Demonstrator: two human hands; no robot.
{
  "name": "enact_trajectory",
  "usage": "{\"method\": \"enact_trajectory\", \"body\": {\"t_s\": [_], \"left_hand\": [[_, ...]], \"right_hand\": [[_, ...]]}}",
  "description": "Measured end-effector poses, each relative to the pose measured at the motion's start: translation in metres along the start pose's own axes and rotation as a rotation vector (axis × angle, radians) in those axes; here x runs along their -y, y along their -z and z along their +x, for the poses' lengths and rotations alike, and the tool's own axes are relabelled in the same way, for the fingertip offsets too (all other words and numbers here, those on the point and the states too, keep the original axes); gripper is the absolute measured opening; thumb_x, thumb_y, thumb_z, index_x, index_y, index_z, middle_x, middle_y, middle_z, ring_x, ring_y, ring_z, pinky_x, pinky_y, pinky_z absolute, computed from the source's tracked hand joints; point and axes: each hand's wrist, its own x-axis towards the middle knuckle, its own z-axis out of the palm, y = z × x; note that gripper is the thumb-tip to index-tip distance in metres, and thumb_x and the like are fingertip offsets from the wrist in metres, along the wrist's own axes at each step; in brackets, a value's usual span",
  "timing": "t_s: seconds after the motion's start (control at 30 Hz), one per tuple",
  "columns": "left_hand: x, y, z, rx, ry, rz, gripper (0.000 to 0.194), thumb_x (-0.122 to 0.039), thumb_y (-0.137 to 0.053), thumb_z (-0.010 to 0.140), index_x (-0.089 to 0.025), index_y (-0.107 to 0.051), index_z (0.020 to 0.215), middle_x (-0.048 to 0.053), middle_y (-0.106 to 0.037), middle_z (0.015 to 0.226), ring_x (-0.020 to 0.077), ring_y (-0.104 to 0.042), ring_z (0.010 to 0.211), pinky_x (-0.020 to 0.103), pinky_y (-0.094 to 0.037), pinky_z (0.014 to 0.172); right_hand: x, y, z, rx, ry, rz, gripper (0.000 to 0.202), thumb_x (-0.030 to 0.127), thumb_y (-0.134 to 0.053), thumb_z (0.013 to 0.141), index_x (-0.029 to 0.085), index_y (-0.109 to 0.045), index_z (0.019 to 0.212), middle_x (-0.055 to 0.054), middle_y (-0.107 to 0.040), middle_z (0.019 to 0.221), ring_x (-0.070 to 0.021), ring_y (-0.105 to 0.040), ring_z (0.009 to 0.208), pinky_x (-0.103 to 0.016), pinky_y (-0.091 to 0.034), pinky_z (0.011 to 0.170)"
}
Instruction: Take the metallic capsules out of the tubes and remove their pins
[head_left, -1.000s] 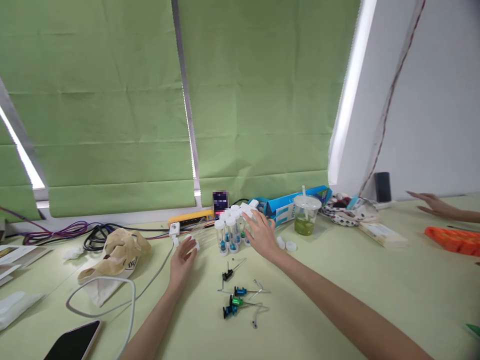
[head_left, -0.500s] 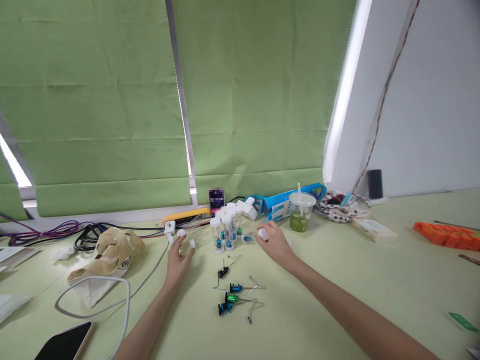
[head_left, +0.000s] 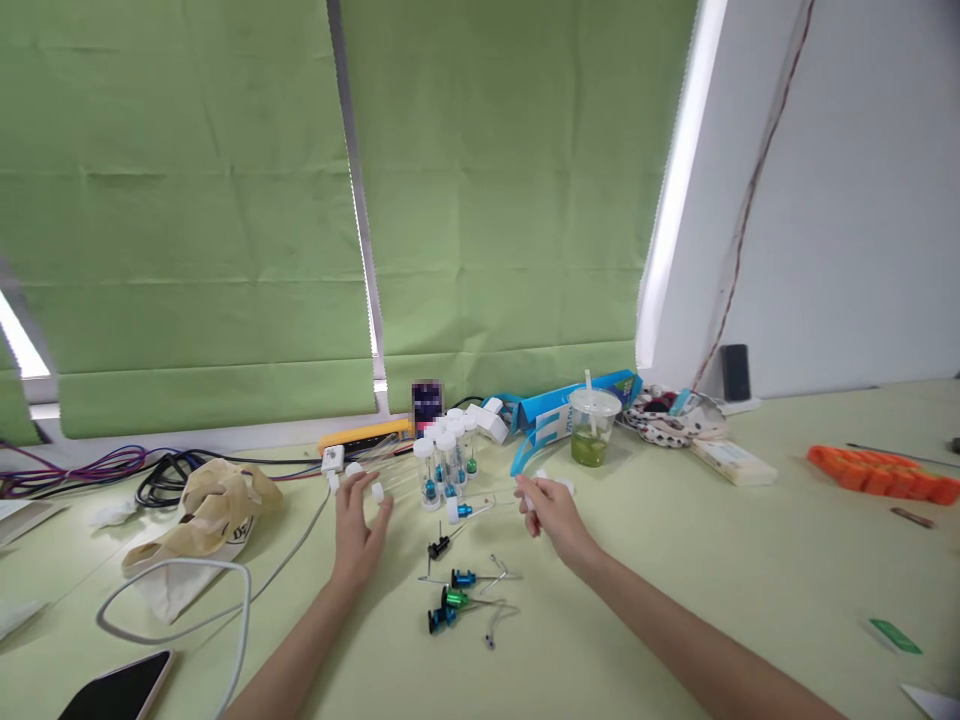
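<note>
My right hand (head_left: pixel 553 520) is closed around the white-capped end of a clear tube. This tube lies nearly flat and points left, with a small blue metal part (head_left: pixel 465 511) inside it near a white end. Fingers apart, my left hand (head_left: pixel 360 535) rests at other clear tubes lying on their sides, beside a white cap (head_left: pixel 377 492); nothing shows in its grip. Between the hands stand several upright clear tubes (head_left: pixel 448 455) with white caps and blue or green parts inside. In front lie a black piece (head_left: pixel 439 548) and blue and green pieces (head_left: pixel 454 598) with thin metal rods.
A lidded cup of green drink (head_left: pixel 592 430) stands beyond my right hand, by a blue box (head_left: pixel 577 400). On the left are a beige cloth bag (head_left: pixel 217 510), a white cable (head_left: pixel 244 620) and a phone (head_left: pixel 120 688). An orange tray (head_left: pixel 877 474) lies far right.
My right hand has moved down and toward me, turning the tube so it now points left with its blue part nearer the loose pieces. The left hand stays by the lying tubes. The view shifted slightly.
</note>
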Motion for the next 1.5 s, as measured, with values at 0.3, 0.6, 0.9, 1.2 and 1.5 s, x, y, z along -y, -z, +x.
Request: {"method": "enact_trajectory", "body": {"t_s": [0.3, 0.6, 0.9, 1.2, 1.5], "left_hand": [[-0.036, -0.014, -0.029, 0.477, -0.374, 0.052, 0.041, -0.029, -0.046, 0.083, -0.02, -0.036, 0.121, 0.013, -0.048, 0.113, 0.0249, -0.045, 0.106, 0.04, -0.04, 0.088], [-0.03, -0.017, -0.03, 0.476, -0.345, 0.094, 0.026, -0.028, -0.04, 0.086, -0.02, -0.044, 0.109, 0.009, -0.052, 0.096, 0.0225, -0.051, 0.091, 0.037, -0.043, 0.079], [-0.028, -0.019, -0.032, 0.486, -0.359, 0.146, 0.022, -0.031, -0.041, 0.085, -0.02, -0.047, 0.102, 0.009, -0.055, 0.094, 0.0228, -0.052, 0.089, 0.039, -0.043, 0.078], [-0.031, -0.018, -0.033, 0.502, -0.371, 0.153, 0.018, -0.03, -0.043, 0.084, -0.02, -0.049, 0.098, 0.006, -0.057, 0.087, 0.021, -0.052, 0.081, 0.034, -0.043, 0.073], [-0.032, -0.018, -0.032, 0.523, -0.304, 0.17, 0.018, -0.035, -0.041, 0.084, -0.022, -0.051, 0.09, 0.004, -0.058, 0.08, 0.0198, -0.053, 0.075, 0.03, -0.042, 0.067]], "right_hand": [[-0.004, -0.018, -0.02, 0.154, -0.267, 0.238, 0.028, 0.042, -0.045, 0.076, 0.015, -0.045, 0.066, 0.004, -0.048, 0.045, -0.0029, -0.03, 0.029, -0.017, -0.016, 0.034], [-0.003, -0.02, -0.023, 0.245, -0.344, 0.192, 0.028, 0.044, -0.043, 0.077, 0.017, -0.045, 0.068, 0.006, -0.041, 0.036, -0.0033, -0.024, 0.029, -0.015, -0.009, 0.033], [-0.012, -0.021, -0.019, 0.195, -0.31, 0.143, 0.032, 0.046, -0.041, 0.077, 0.016, -0.047, 0.067, 0.007, -0.037, 0.036, -0.0036, -0.021, 0.029, -0.016, -0.007, 0.033], [-0.015, -0.024, -0.019, 0.165, -0.278, 0.099, 0.034, 0.046, -0.038, 0.077, 0.016, -0.048, 0.065, 0.007, -0.035, 0.033, -0.0041, -0.019, 0.028, -0.017, -0.007, 0.033], [-0.017, -0.024, -0.02, 0.165, -0.288, 0.071, 0.035, 0.045, -0.037, 0.079, 0.016, -0.048, 0.063, 0.007, -0.035, 0.032, -0.0044, -0.021, 0.028, -0.016, -0.008, 0.032]]}}
